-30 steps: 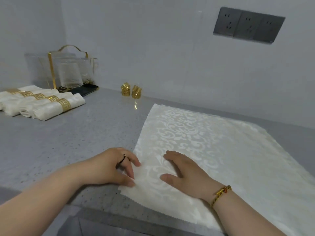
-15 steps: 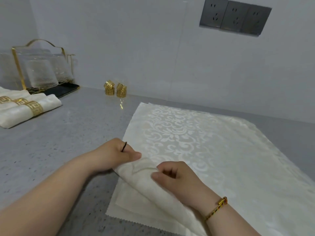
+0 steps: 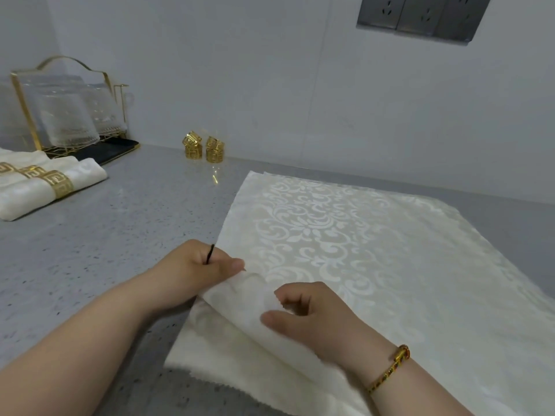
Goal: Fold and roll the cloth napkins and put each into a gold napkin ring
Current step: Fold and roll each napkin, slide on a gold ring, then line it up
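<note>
A cream damask napkin (image 3: 375,241) lies spread on the grey counter (image 3: 105,250), above another layer of cloth whose zigzag edge shows near me. My left hand (image 3: 198,265) pinches the napkin's near corner at its left edge. My right hand (image 3: 306,313) grips the same lifted near edge, thumb under the fold. Between the two hands the edge is raised and turned over away from me. Several loose gold napkin rings (image 3: 204,148) stand stacked by the back wall. Finished rolled napkins in gold rings (image 3: 51,184) lie at the far left.
A gold wire rack with glass cups (image 3: 66,115) stands in the back left corner on a black tray (image 3: 117,148). A grey socket panel (image 3: 420,16) is on the wall. The counter's front edge runs just below my forearms.
Both hands went from lying flat at the napkin's near corner to gripping its edge and lifting it over away from me. The fold now stands slightly further from the near edge.
</note>
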